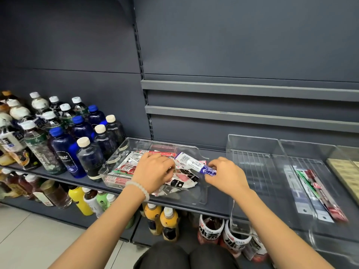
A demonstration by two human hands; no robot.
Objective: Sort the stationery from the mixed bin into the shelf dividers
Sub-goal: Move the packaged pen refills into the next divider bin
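Hands (155, 169) curled over mixed bin (202, 199)

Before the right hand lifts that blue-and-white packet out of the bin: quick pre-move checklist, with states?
1. Right hand pinches the blue-and-white flat packet: ok, fingers on its blue end.
2. Packet free of the pile: cannot tell; its far end lies over other packets.
3. Left hand out of the way: not ok, it rests on the pile in the clear plastic mixed bin.
4. Empty clear divider tray to the right: ok.
5. Next divider tray holds long pen packs: ok.
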